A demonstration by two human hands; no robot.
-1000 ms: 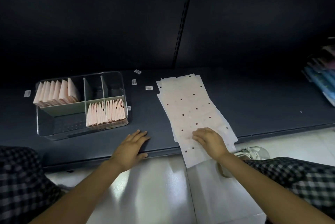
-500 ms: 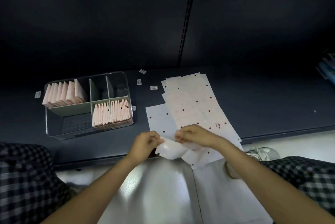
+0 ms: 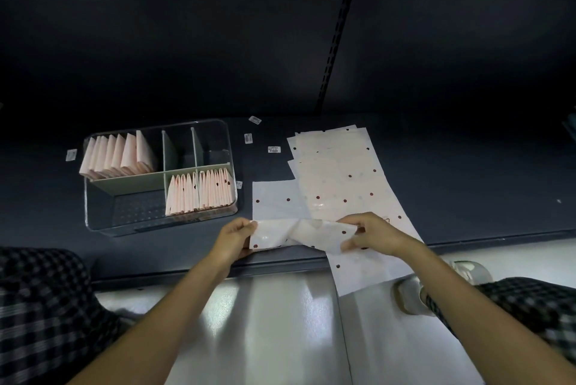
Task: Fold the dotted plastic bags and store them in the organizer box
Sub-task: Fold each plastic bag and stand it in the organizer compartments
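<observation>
A dotted plastic bag (image 3: 276, 207) lies on the dark shelf, its near edge lifted and curled over. My left hand (image 3: 234, 236) pinches that edge at its left end and my right hand (image 3: 372, 233) pinches it at the right. To the right lies a stack of flat dotted bags (image 3: 346, 179), hanging partly over the shelf's front edge. The clear organizer box (image 3: 124, 222) stands at the left, with folded pink bags (image 3: 117, 155) in its back left compartment and more folded bags (image 3: 199, 191) in the front right one.
Small white labels (image 3: 274, 149) lie scattered on the shelf (image 3: 467, 191) behind the bags. The shelf's front edge runs just under my hands, with a pale glossy floor (image 3: 280, 322) below. Checked trouser legs show at both lower corners, and a white shoe (image 3: 442, 285) at the right.
My right hand pulled one bag off the stack to the left, my left hand left the shelf edge and joined it, and both hands have spread apart along the bag's lifted near edge.
</observation>
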